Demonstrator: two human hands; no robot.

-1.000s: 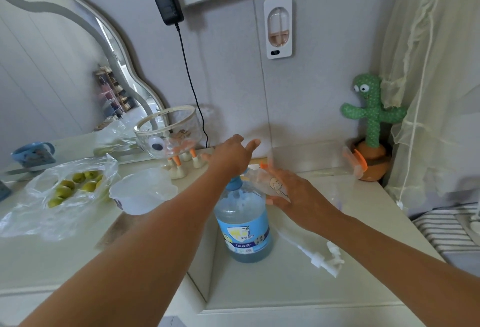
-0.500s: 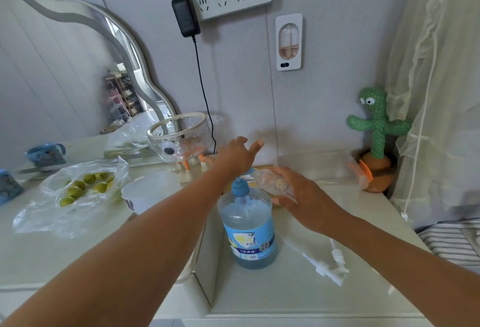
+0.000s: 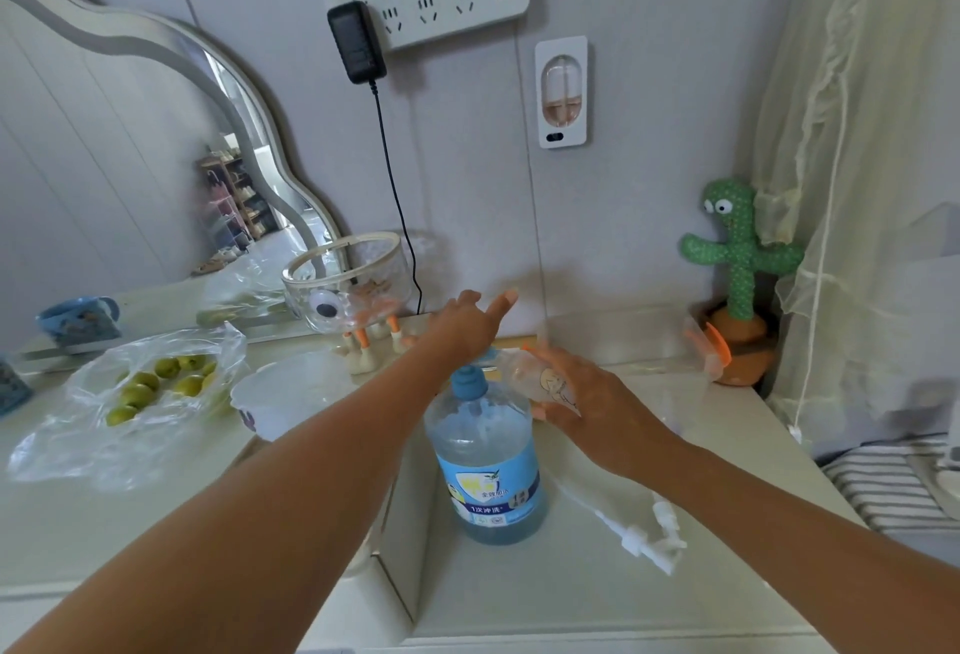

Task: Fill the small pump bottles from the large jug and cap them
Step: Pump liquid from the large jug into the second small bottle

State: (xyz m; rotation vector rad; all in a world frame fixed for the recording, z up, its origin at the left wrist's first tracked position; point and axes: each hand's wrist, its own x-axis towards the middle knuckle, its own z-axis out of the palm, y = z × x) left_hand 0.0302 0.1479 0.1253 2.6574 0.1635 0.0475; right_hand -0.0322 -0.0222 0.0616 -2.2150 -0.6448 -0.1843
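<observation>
The large jug (image 3: 488, 471), clear with blue liquid and a blue label, stands upright on the lower white tabletop. My left hand (image 3: 467, 326) rests on top of the jug's blue pump head (image 3: 470, 383) with its fingers stretched out. My right hand (image 3: 587, 409) holds a small clear bottle (image 3: 540, 383) with a cartoon print, tilted with its mouth toward the pump. Two white pump caps (image 3: 649, 534) with long tubes lie on the tabletop to the right of the jug.
A clear plastic item with an orange part (image 3: 706, 346) lies by the green cactus toy (image 3: 737, 279) at the back right. On the left are a white bowl (image 3: 280, 393), a bag of green fruit (image 3: 150, 388) and a glass bowl with eyes (image 3: 343, 289). A curtain hangs on the right.
Both hands stay at the jug's pump in much the same pose. The view has tilted upward a little, so everything sits lower in the frame.
</observation>
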